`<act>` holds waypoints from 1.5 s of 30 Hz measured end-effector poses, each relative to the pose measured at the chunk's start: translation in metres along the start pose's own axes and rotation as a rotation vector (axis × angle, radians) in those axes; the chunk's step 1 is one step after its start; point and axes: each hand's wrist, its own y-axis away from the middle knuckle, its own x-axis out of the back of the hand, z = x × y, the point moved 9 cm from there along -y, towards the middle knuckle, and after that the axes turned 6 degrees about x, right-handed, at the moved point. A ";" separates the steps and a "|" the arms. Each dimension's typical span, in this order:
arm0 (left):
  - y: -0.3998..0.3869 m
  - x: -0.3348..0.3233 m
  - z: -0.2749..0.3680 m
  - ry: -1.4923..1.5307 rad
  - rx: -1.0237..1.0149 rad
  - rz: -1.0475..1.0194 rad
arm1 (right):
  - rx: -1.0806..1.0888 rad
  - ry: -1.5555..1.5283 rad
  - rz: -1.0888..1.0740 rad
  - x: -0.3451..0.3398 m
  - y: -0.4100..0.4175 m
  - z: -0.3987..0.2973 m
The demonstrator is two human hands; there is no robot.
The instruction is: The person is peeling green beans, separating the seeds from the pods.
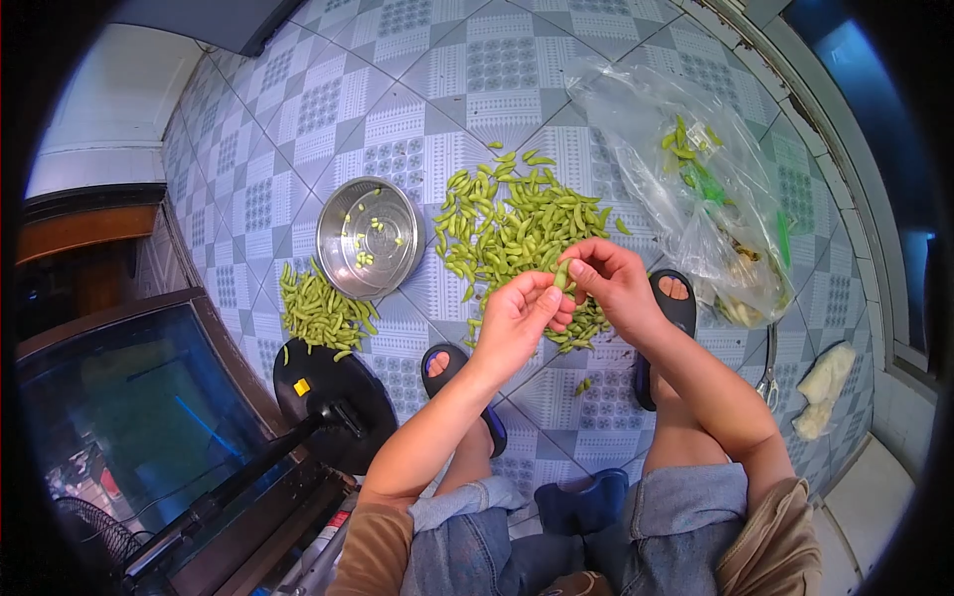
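Between my hands is a green soybean pod (561, 274), its lower end pinched by my left hand (526, 313) and its upper end by my right hand (607, 283). Both hands hover over a large heap of green pods (522, 216) on the tiled floor, hiding part of it. To the left of the heap stands a round stainless steel pot (369, 238) with some loose shelled beans (364, 258) at its bottom. A smaller pile of pods (324, 309) lies beside the pot, towards the fan base.
A clear plastic bag (693, 201) with pods and scraps lies at the right. Scissors (769, 376) and a pale crumpled item (823, 387) are near the right wall. A black round fan base (335, 406) stands left of my slippered feet, beside a dark-framed glass panel (156, 425).
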 end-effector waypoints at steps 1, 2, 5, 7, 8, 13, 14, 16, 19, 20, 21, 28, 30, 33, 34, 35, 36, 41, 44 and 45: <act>0.001 0.001 -0.001 0.000 0.000 0.001 | -0.042 -0.024 -0.005 -0.001 0.000 0.000; 0.001 0.006 0.000 -0.014 -0.034 0.049 | -0.085 -0.049 -0.011 -0.002 0.001 0.002; 0.005 0.016 0.008 -0.197 -0.139 0.180 | -0.194 -0.053 0.011 0.001 0.006 0.015; 0.007 0.019 0.014 -0.366 -0.209 0.263 | -0.186 0.003 -0.016 0.000 0.008 0.013; 0.011 0.020 0.021 -0.421 -0.310 0.321 | -0.178 0.059 -0.042 -0.002 0.009 0.011; 0.025 0.013 0.039 -0.526 -0.472 0.429 | -0.146 0.057 -0.033 -0.005 0.010 0.008; 0.029 0.010 0.044 -0.604 -0.515 0.462 | -0.137 0.064 -0.033 -0.005 0.010 0.008; 0.033 0.007 0.048 -0.681 -0.558 0.492 | -0.125 0.061 -0.031 -0.005 0.010 0.008; 0.035 0.004 0.048 -0.790 -0.571 0.472 | -0.102 0.053 -0.029 -0.006 0.010 0.006; 0.036 0.001 0.050 -0.842 -0.633 0.474 | -0.094 0.052 -0.025 -0.006 0.010 0.005; 0.039 -0.002 0.053 -0.894 -0.697 0.476 | -0.093 0.052 -0.025 -0.007 0.010 0.005; 0.050 -0.023 0.065 -1.141 -0.965 0.534 | -0.058 -0.003 0.097 -0.009 0.012 0.004; 0.051 -0.023 0.067 -1.156 -0.980 0.557 | -0.056 0.000 0.122 -0.011 0.011 0.004; 0.038 -0.005 0.059 -0.904 -0.765 0.519 | -0.021 -0.008 0.179 -0.009 0.012 0.002; 0.038 -0.007 0.058 -0.901 -0.765 0.517 | -0.016 0.018 0.185 -0.008 0.013 0.000; 0.030 0.009 0.046 -0.594 -0.572 0.487 | -0.011 0.039 0.187 -0.009 0.013 -0.001; 0.021 0.020 0.030 -0.289 -0.377 0.449 | -0.010 0.036 0.186 -0.009 0.013 -0.002; 0.009 0.022 0.018 0.007 -0.172 0.246 | -0.045 -0.007 0.174 -0.004 0.011 0.002; 0.006 0.020 0.009 0.172 -0.049 0.166 | -0.071 -0.016 0.176 -0.002 0.011 0.003; 0.005 0.019 0.004 0.231 0.009 0.145 | -0.072 -0.015 0.177 -0.002 0.011 0.002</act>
